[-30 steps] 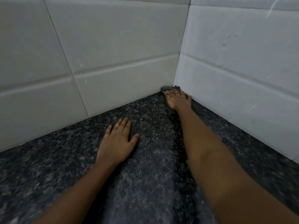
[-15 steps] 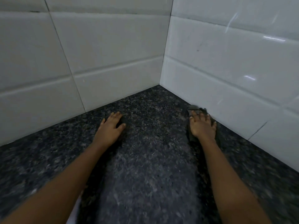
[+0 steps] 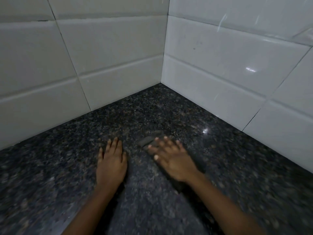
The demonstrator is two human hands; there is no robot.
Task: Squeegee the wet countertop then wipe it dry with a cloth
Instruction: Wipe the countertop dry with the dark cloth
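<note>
Dark speckled granite countertop (image 3: 169, 112), meeting white tiled walls (image 3: 228, 65) at an inner corner. Cloth (image 3: 149, 139): dark grey, lying flat on the countertop, well out from the corner, partly covered. Right hand (image 3: 171, 160): fingers spread, palm down, pressed on the cloth; blurred. Left hand (image 3: 111, 161): flat and empty, fingers extended, resting on the countertop just left of the cloth. Bare forearms enter from the near edge.
</note>
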